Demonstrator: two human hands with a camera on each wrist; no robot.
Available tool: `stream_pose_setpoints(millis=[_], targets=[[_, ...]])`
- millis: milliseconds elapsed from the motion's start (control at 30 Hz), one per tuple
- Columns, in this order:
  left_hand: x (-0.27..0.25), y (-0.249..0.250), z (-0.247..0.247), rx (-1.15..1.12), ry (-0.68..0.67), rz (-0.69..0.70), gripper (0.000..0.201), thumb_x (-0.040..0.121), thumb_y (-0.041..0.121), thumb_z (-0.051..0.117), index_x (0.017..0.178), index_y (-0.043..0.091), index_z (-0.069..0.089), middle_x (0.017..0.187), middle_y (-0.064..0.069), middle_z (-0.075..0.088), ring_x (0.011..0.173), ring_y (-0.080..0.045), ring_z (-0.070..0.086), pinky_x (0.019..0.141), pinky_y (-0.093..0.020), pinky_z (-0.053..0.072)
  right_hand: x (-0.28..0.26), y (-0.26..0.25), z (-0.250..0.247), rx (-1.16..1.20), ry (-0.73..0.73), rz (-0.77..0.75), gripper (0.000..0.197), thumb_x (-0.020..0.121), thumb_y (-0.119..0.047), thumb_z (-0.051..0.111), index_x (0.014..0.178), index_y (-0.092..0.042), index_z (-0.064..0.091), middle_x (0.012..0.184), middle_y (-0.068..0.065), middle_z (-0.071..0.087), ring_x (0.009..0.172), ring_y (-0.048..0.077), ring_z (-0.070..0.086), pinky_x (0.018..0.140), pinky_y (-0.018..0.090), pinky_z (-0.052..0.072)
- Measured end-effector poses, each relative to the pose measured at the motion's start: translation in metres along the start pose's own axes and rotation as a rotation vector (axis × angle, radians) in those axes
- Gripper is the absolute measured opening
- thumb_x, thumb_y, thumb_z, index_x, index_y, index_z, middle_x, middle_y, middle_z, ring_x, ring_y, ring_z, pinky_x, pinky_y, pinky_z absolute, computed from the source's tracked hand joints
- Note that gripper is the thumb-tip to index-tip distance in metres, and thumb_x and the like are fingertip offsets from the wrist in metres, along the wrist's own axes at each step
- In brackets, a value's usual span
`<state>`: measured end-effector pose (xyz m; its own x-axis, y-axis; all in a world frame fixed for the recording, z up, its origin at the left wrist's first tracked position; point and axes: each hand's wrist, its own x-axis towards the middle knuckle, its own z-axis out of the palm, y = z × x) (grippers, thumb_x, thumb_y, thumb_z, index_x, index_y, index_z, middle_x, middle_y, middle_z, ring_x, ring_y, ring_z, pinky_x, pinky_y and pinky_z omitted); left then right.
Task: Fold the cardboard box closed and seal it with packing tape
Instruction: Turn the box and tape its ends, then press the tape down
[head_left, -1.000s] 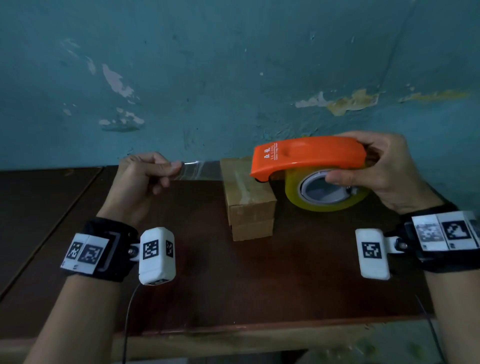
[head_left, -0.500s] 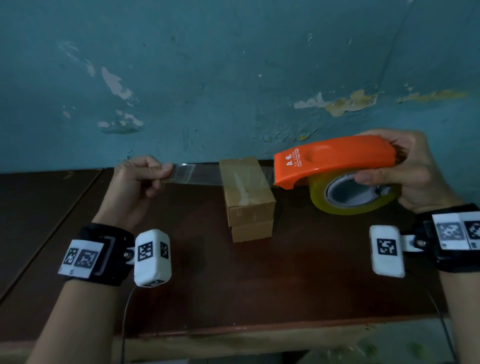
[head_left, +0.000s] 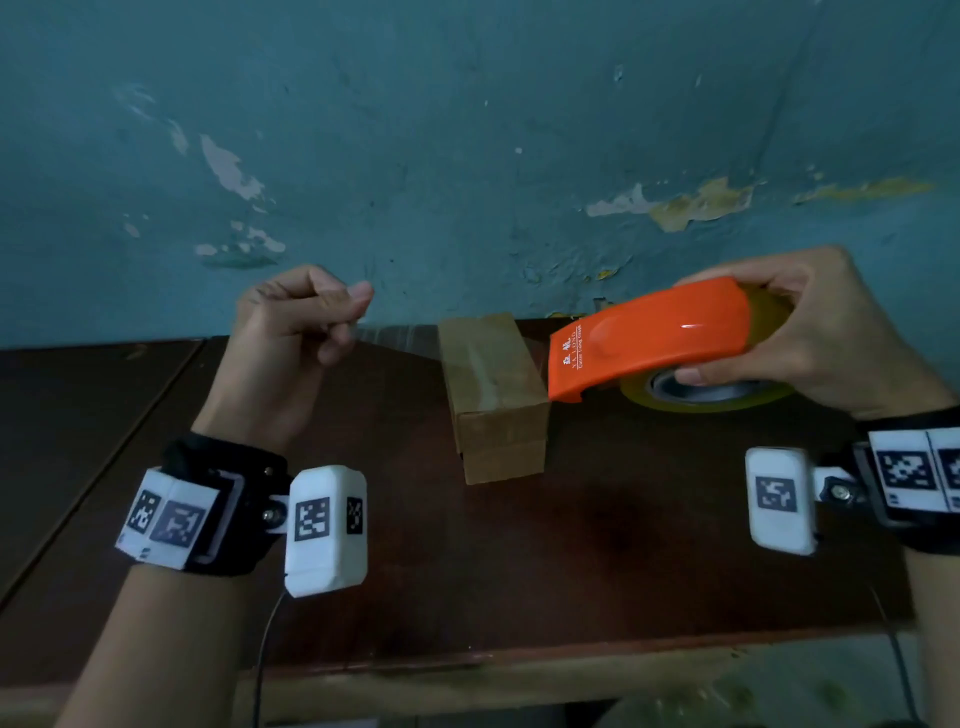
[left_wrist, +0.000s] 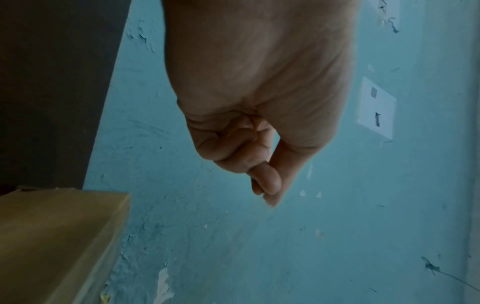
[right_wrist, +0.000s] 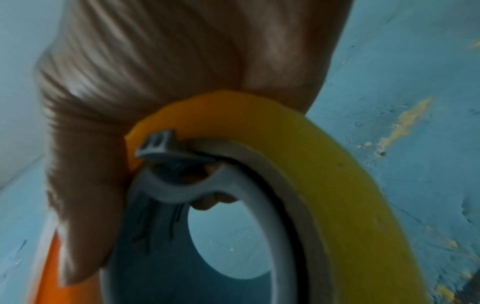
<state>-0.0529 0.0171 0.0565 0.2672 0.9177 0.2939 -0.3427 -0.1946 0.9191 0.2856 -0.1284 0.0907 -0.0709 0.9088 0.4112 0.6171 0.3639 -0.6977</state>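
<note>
A teal wall (head_left: 467, 130) with peeling paint fills the background, and below it runs a dark brown worktop (head_left: 571, 545). One small cardboard box (head_left: 493, 400) sits near the middle of the worktop, close to the wall; its flaps are down, so I cannot see whether anything is in it. In the left wrist view the box (left_wrist: 59, 236) fills the lower left corner.

To the right of the box, my right hand (head_left: 810, 343) wraps around one orange tape dispenser (head_left: 654, 338), thumb below and fingers over the top, its front edge touching the box's upper right edge. The dispenser carries one yellowish roll of tape (head_left: 727, 397); in the right wrist view the roll (right_wrist: 324, 174) curves around a grey hub.

To the left of the box, my left hand (head_left: 296, 343) is raised above the worktop, its grip clamped between thumb and curled fingers on the free end of one clear tape strip (head_left: 400, 335). The strip stretches from that pinch across the top of the box toward the dispenser.

Two white marker-tagged camera units ride on my wrists, one on each.
</note>
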Motion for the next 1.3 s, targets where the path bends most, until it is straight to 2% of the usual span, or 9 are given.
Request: stream_pose_setpoints(millis=[100,200,300,400,567,733,1000,1133,1300], targets=[[-0.001,0.004,0.008,-0.010,-0.019,0.014,0.032,0.080,0.005,0.065,0.054,0.020,0.054,0.047,0.004,0.045,0.045,-0.008,0.035,0.046,-0.018,0.024,0.002,-0.007,0.005,-0.051,0.031,0.003,0.065,0.043,-0.055,0.092,0.102,-0.041,0.068,0.093,-0.037,0.072,0.092,-0.008,0.070,0.081,0.006,0.050],[-0.002,0.005,0.014,0.004,-0.025,0.035,0.032,0.081,0.006,0.067,0.055,0.020,0.055,0.048,0.003,0.047,0.045,-0.008,0.037,0.045,-0.017,0.027,0.003,-0.010,0.008,-0.097,0.080,0.008,0.061,0.042,-0.037,0.092,0.098,-0.040,0.068,0.087,-0.026,0.073,0.086,-0.011,0.068,0.077,0.003,0.048],[-0.005,0.004,0.023,0.026,-0.019,0.071,0.030,0.080,0.006,0.069,0.057,0.020,0.056,0.049,0.003,0.048,0.045,-0.007,0.042,0.043,-0.017,0.029,0.005,-0.015,0.012,-0.146,0.141,0.044,0.065,0.038,-0.049,0.087,0.100,-0.038,0.069,0.095,-0.021,0.070,0.087,-0.010,0.067,0.076,0.006,0.050],[-0.010,0.004,0.033,0.010,-0.054,0.089,0.026,0.080,0.006,0.070,0.064,0.015,0.052,0.051,0.002,0.049,0.045,-0.006,0.047,0.042,-0.017,0.030,0.008,-0.016,0.015,-0.175,0.192,0.082,0.059,0.040,-0.042,0.092,0.093,-0.042,0.067,0.094,-0.023,0.068,0.083,-0.015,0.064,0.075,0.006,0.049],[-0.017,0.009,0.045,-0.003,-0.133,0.100,0.027,0.083,0.004,0.070,0.069,0.013,0.049,0.050,0.005,0.051,0.044,-0.005,0.047,0.041,-0.016,0.029,0.009,-0.018,0.021,-0.265,0.271,0.156,0.052,0.050,-0.031,0.097,0.095,-0.038,0.071,0.090,-0.015,0.071,0.086,0.010,0.068,0.078,0.031,0.052],[-0.016,0.029,0.035,-0.104,-0.167,0.157,0.022,0.079,0.013,0.070,0.070,0.018,0.050,0.054,0.009,0.047,0.048,-0.005,0.039,0.044,-0.017,0.024,0.006,0.007,0.017,-0.518,0.292,0.328,0.059,0.056,-0.039,0.096,0.110,-0.024,0.076,0.095,-0.002,0.071,0.094,0.021,0.063,0.082,0.038,0.050],[-0.013,0.013,0.036,-0.182,-0.228,0.039,0.030,0.078,0.009,0.077,0.070,0.015,0.049,0.056,0.003,0.041,0.050,-0.007,0.034,0.043,-0.015,0.029,0.016,0.034,0.036,-0.658,0.229,0.344,0.049,0.066,-0.044,0.093,0.104,-0.024,0.072,0.084,-0.002,0.064,0.079,0.019,0.054,0.072,0.030,0.038],[-0.013,0.011,0.034,-0.215,-0.244,-0.021,0.035,0.076,0.015,0.082,0.067,0.018,0.049,0.058,0.000,0.035,0.049,-0.007,0.032,0.059,-0.036,0.008,0.015,0.048,0.046,-0.724,0.170,0.347,0.049,0.070,-0.032,0.093,0.111,-0.019,0.071,0.096,0.007,0.073,0.089,0.027,0.067,0.076,0.030,0.042],[-0.014,0.007,0.037,-0.235,-0.221,-0.053,0.027,0.083,0.014,0.070,0.067,0.016,0.048,0.056,0.000,0.036,0.048,-0.009,0.028,0.064,-0.036,0.002,0.015,0.055,0.043,-0.749,0.149,0.444,0.058,0.068,-0.037,0.093,0.116,-0.019,0.066,0.106,0.009,0.073,0.098,0.032,0.068,0.085,0.043,0.055]])
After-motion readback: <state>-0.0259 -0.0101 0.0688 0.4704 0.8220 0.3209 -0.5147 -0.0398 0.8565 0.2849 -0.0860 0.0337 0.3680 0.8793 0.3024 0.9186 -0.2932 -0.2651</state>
